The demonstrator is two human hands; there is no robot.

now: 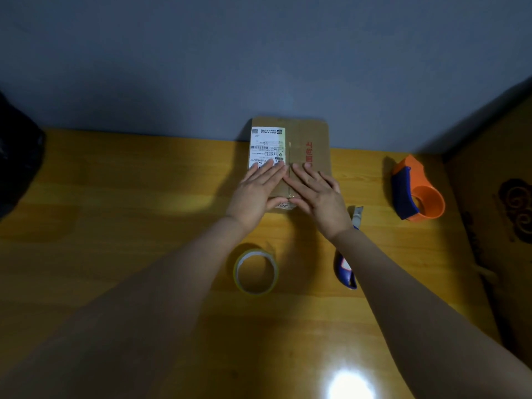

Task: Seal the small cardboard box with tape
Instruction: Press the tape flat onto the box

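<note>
The small cardboard box point(309, 139) lies flat at the far middle of the wooden table point(129, 226), against the grey wall. A white shipping label point(267, 144) covers its left half and red print marks the right. A strip of clear tape runs along the centre seam. My left hand point(257, 191) and my right hand point(316, 194) rest palm down on the near half of the box, fingers extended and side by side at the seam. A roll of clear tape point(255, 271) lies on the table between my forearms.
A blue utility knife point(345, 272) lies just right of the roll, partly under my right forearm. An orange and blue tape dispenser point(417, 194) stands at the right. A brown panel point(501, 226) borders the table's right side. A dark object point(17, 168) sits at far left.
</note>
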